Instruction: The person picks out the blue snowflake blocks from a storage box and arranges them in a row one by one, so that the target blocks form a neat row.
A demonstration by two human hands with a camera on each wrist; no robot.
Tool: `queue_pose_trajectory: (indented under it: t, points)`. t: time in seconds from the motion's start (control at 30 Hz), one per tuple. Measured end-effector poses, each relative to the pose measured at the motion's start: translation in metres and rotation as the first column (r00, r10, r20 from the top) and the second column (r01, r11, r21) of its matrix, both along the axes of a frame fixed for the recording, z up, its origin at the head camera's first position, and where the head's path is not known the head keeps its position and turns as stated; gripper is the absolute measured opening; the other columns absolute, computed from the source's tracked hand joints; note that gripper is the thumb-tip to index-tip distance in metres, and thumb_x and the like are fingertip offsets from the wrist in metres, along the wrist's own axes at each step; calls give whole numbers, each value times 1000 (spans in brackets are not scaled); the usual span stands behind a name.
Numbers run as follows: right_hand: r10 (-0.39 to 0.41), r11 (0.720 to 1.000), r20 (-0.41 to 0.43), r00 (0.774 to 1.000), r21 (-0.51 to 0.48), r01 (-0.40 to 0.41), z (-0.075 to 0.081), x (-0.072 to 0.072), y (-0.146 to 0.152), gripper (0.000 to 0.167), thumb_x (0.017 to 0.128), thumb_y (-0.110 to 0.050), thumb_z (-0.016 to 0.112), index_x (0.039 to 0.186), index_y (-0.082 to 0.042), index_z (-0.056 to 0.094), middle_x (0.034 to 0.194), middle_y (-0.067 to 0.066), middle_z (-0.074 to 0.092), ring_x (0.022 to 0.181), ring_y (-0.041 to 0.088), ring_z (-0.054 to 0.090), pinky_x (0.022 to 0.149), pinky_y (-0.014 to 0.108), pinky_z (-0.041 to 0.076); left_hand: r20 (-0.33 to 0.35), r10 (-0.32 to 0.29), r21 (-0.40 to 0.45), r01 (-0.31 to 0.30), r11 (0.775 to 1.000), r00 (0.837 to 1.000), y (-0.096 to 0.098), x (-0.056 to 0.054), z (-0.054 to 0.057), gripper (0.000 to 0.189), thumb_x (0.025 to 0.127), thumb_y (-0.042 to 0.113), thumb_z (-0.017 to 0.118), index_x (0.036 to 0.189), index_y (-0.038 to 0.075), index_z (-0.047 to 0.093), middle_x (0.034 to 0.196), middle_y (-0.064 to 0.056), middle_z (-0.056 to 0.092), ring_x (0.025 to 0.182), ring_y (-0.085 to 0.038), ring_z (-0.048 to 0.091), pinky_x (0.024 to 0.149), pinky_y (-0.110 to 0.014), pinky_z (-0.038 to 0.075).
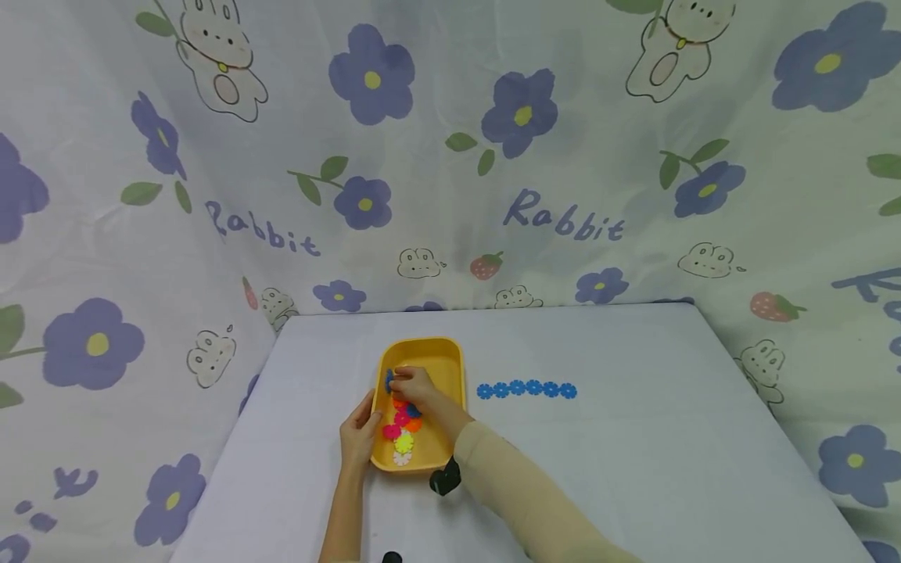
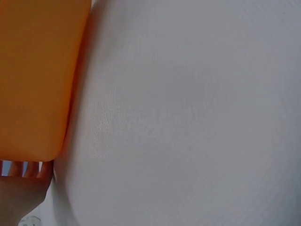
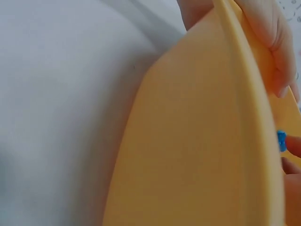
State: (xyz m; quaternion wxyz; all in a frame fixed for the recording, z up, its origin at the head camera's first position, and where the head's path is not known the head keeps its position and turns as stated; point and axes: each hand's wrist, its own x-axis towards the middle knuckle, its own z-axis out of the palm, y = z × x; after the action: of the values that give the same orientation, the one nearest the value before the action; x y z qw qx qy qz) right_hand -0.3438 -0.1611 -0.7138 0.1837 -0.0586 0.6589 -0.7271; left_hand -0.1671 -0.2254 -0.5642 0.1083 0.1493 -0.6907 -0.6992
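Observation:
A yellow tray (image 1: 436, 461) stands on the table, tilted in the right wrist view's angle. My left hand (image 1: 359, 434) grips its left side, thumb over the rim. Inside the tray, my right hand (image 1: 414, 385) pinches a blue snowflake disc (image 1: 389, 381) near the left wall. That blue disc (image 3: 281, 140) shows partly beside the fingertips in the right wrist view; the tray wall hides the rest. Below the hand lie loose discs: another blue one (image 1: 414, 410), pink (image 1: 391, 432), orange (image 1: 414, 425), yellow (image 1: 404, 443) and white (image 1: 402, 458).
Right of the tray, several blue snowflake discs (image 1: 526, 388) lie in a horizontal row on the white table (image 1: 633, 453). A patterned cloth (image 1: 450, 180) hangs behind and along the sides. A black object (image 1: 446, 477) is by the right wrist.

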Motion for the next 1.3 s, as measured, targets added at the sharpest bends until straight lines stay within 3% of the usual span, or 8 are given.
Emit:
queue_pose_trajectory:
  t: [0.07,0.27,0.33,0.5,0.73,0.93,1.1,1.3]
  points:
    - [-9,1000,-27,1000,7,10,20,13,5,45,84,-14,71,122,4,58,102,15,67,81,22,67,67,35,58,-6,-3,0,3,1000,1000,1,0,0,44,94,0,51,137,-3,45,141,-18,43,132,-28,38,90,-7,41]
    - [-55,990,34,998,135,50,157,80,36,32,83,1,66,112,14,59,99,25,67,85,34,68,76,40,57,2,-15,4,15,1000,1000,2,0,1,44,94,1,51,138,-2,44,143,-15,42,131,-27,39,91,-8,41]
    - [-58,991,36,998,123,54,170,87,41,31,83,5,65,110,17,59,99,27,66,85,36,68,75,41,57,9,-12,4,12,1000,1000,2,0,1,45,94,1,52,138,0,45,142,-14,43,130,-24,40,91,-8,41]
    - [-57,996,41,998,72,54,162,83,42,28,80,4,67,106,14,64,90,21,69,76,33,69,66,37,58,8,3,-22,-3,1000,1000,2,-1,2,44,93,2,53,137,1,47,141,-14,45,128,-21,43,90,-8,42]
    - [-129,989,96,987,82,121,163,81,52,24,81,5,63,102,13,66,83,19,68,71,32,69,63,34,58,11,-11,-10,12,1000,1000,2,1,1,44,94,3,53,138,0,45,143,-14,43,132,-26,37,91,-7,40]
    - [-140,990,192,971,27,138,167,75,70,25,84,4,64,107,11,64,87,17,67,78,32,70,74,36,56,-2,9,-13,-9,1000,1000,3,1,1,44,93,4,55,136,0,47,140,-16,45,131,-27,39,91,-8,40]
    - [-91,993,207,974,-57,105,172,72,86,28,86,5,60,114,11,62,87,18,67,83,35,69,82,42,52,17,7,-29,-6,1000,1000,3,1,0,44,93,5,54,137,1,47,141,-17,45,132,-28,39,90,-7,41]
    - [-57,995,209,976,-63,72,182,71,102,29,90,4,55,119,8,60,96,23,67,89,35,68,90,46,47,32,7,-31,-6,999,999,2,0,1,45,93,6,54,137,1,47,141,-16,44,133,-27,38,91,-8,40]
